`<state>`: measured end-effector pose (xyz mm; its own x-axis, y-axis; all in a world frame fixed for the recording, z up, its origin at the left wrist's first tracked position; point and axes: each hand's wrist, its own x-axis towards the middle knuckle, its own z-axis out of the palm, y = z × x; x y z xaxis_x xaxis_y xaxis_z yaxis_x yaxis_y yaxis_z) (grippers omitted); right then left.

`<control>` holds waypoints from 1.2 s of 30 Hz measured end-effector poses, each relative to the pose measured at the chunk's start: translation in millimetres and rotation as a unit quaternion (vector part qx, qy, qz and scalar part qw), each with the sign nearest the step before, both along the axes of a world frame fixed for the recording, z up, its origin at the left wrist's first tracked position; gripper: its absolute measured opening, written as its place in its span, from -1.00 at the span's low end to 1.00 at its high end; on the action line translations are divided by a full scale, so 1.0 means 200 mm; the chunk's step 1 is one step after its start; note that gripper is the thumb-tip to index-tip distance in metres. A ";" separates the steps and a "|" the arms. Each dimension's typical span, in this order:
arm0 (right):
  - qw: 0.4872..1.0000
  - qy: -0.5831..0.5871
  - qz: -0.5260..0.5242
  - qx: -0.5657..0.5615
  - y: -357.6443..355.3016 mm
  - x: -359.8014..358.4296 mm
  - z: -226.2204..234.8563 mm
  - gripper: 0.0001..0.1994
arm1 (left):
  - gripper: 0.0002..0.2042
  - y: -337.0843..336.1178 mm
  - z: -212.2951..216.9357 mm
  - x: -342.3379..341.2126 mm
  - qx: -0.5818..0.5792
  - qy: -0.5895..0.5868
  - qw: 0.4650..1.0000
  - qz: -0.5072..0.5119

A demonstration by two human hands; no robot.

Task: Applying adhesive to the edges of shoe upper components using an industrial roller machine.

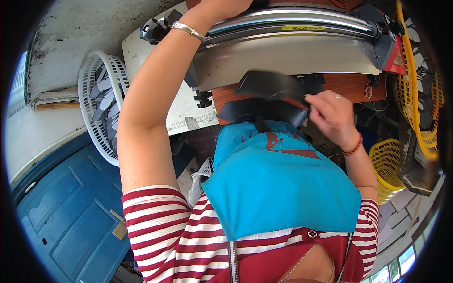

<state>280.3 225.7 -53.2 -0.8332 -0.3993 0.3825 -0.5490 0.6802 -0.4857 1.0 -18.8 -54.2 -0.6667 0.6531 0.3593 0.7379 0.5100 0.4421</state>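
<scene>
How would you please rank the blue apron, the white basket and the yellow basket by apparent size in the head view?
1. blue apron, though it lies nearest the camera.
2. white basket.
3. yellow basket, partly hidden behind the right forearm.

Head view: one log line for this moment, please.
left hand: up on grey metal roller machine | right hand: grips flat black cut piece | white plastic basket: dark pieces inside | yellow plastic basket: at right

Right hand (330,113) holds black piece (269,85) by machine (288,42). Left hand (226,7) up on machine top. White basket (101,104) at left, yellow basket (387,165) at right.
</scene>
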 end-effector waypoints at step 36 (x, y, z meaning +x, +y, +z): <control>0.986 -0.063 0.110 0.111 -0.20 0.08 -0.84 -0.71 | -0.57 0.05 -0.06 -0.11 0.088 -0.010 0.995 0.056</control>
